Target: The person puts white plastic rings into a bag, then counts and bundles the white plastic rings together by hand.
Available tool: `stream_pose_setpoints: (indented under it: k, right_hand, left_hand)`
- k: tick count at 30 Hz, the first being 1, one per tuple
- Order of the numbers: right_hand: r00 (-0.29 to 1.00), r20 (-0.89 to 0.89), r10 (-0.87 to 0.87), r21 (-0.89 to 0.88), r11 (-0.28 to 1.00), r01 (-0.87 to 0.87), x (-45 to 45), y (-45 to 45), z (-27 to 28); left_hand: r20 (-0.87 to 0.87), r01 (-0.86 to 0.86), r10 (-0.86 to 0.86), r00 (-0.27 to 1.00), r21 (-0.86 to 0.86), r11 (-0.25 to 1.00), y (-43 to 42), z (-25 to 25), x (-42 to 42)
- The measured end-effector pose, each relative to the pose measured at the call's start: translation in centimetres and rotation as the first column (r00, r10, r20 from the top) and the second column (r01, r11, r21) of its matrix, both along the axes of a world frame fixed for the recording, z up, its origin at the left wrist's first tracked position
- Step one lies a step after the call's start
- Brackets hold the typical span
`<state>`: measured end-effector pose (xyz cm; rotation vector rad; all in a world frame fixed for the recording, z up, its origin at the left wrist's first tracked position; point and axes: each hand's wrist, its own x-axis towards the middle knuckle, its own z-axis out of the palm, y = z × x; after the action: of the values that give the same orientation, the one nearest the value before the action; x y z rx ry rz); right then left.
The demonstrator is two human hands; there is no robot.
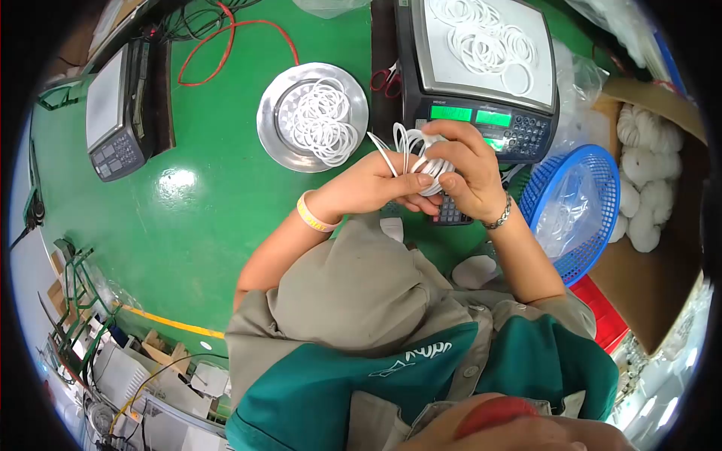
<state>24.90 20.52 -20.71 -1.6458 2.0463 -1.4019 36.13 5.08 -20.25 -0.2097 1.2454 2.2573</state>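
Observation:
A bundle of white rings [435, 167] is held between both hands, just in front of the digital scale. My left hand [387, 183] closes around the bundle from the left, its thumb lying across the rings. From the right, my right hand [470, 169] grips the same bundle with bent fingers. A few rings stick up loosely above the left fingers. More white rings [481, 45] lie on the pan of the scale [492, 113], whose green displays are lit. To the left, a round metal plate [272, 146] carries a heap of similar rings [323, 124].
A calculator [451, 213] lies partly under my hands. Red-handled scissors [387, 80] rest beside the scale. At the right stand a blue basket [606, 218] with clear plastic and a cardboard box [647, 289] holding white bundles. A second scale [113, 113] and a red cable [259, 24] are at left.

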Motion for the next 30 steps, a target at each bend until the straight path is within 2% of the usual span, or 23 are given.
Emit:
stream_pose_setpoints:
  k: [1,6,8,14,18,21,23,25,27,28,30]
  right_hand:
    - [1.000,0.022,0.020,0.051,0.998,-0.021,-0.1,0.1,0.2]
    - [0.998,0.057,-0.019,0.057,0.998,0.016,0.5,-0.1,0.3]
    - [0.999,0.042,0.013,0.161,0.987,-0.020,0.5,-0.2,0.8]
    - [0.999,0.040,-0.006,0.114,0.993,0.001,0.5,0.0,0.4]
    - [0.992,0.123,-0.040,0.114,0.993,0.026,0.6,0.0,0.7]
    - [0.996,0.071,0.049,0.057,0.997,-0.053,0.3,-0.3,0.6]
    - [0.975,0.152,0.163,0.170,0.967,-0.188,0.2,-0.2,1.3]
    - [0.943,0.224,0.245,0.173,0.942,-0.286,0.4,-0.3,1.3]
    - [0.910,0.342,0.234,0.207,0.926,-0.316,0.8,-0.1,1.2]
    - [0.920,0.322,0.225,0.090,0.960,-0.267,1.0,0.0,0.0]
    - [0.873,0.475,0.112,0.150,0.967,-0.206,0.9,0.4,0.5]
  left_hand:
    - [-0.004,0.008,-0.008,1.000,0.002,1.000,0.0,0.0,0.0]
    - [-0.001,0.013,-0.013,1.000,0.008,1.000,0.1,-0.2,0.1]
    - [-0.015,0.015,-0.015,1.000,0.015,1.000,0.2,-0.5,0.1]
    - [0.010,0.019,-0.019,1.000,0.016,1.000,0.2,-0.4,0.1]
    - [-0.012,0.055,-0.055,0.998,0.014,0.998,0.1,-0.3,0.1]
    - [0.003,0.138,-0.138,0.990,0.033,0.990,0.1,-0.3,0.2]
    - [-0.040,0.322,-0.320,0.947,0.079,0.943,-0.1,-0.9,0.2]
    - [-0.054,0.412,-0.408,0.911,0.148,0.899,-0.1,-1.0,0.4]
    - [-0.098,0.435,-0.424,0.900,0.235,0.869,0.2,-1.2,0.4]
    - [-0.096,0.436,-0.426,0.900,0.254,0.863,0.2,-1.4,0.3]
    - [-0.025,0.397,-0.407,0.913,0.278,0.875,-0.2,-0.9,0.1]
